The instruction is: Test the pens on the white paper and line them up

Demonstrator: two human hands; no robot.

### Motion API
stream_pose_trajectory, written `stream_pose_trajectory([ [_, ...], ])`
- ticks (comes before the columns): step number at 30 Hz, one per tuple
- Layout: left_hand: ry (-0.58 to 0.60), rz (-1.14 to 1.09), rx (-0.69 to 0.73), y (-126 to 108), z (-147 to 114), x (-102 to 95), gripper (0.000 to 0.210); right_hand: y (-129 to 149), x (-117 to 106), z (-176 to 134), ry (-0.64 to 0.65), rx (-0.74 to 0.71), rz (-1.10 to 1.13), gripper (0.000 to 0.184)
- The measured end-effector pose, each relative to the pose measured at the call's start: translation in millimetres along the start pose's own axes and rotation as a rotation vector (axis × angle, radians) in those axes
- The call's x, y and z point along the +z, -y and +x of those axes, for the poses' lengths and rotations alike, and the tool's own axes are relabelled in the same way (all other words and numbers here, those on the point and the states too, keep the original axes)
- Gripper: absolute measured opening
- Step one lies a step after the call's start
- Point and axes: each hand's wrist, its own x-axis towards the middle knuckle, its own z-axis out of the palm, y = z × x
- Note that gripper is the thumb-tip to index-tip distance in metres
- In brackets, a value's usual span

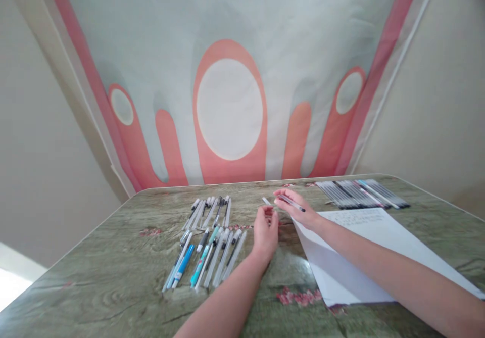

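Observation:
Near the middle of the table my left hand point(266, 231) has its fingers curled closed. A small whitish piece that looks like a pen cap point(267, 201) sticks out just beyond its fingertips; the rest is hidden. Beside it, slightly higher and to the right, my right hand point(297, 208) pinches a clear-barrelled pen point(292, 202), its dark end pointing right and down. The two hands are close together. To the left lie two rows of pens, a far row point(207, 212) of capped pens and a near row point(204, 259) that includes blue and teal ones.
White paper point(359, 262) with faint writing along its top lies under my right forearm. Behind it, a tight row of pens point(361, 194) runs along the back right. The wood-patterned table point(113, 272) meets a wall hanging point(231, 171) at its far edge.

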Motion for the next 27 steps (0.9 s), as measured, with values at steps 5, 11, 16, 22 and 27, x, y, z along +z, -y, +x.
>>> stream_pose_trajectory([
  [5,0.053,-0.025,0.076,-6.0,-1.8,-3.2,0.027,-3.0,3.6,-27.2,-0.042,0.128,0.201,0.03],
  [11,0.043,0.054,0.079,-2.7,0.8,-7.4,0.025,-5.4,5.1,-31.2,-0.058,0.185,0.31,0.033],
  [16,0.031,0.071,0.051,-1.1,3.9,-8.2,0.027,-4.4,8.0,-33.8,-0.057,0.193,0.339,0.031],
  [22,0.044,0.067,0.08,-3.3,2.7,-9.2,0.029,-8.5,9.8,-32.3,-0.097,0.252,0.448,0.035],
  [27,0.031,0.075,0.1,-3.8,3.2,-9.8,0.027,-11.7,7.9,-30.1,-0.089,0.293,0.516,0.036],
])
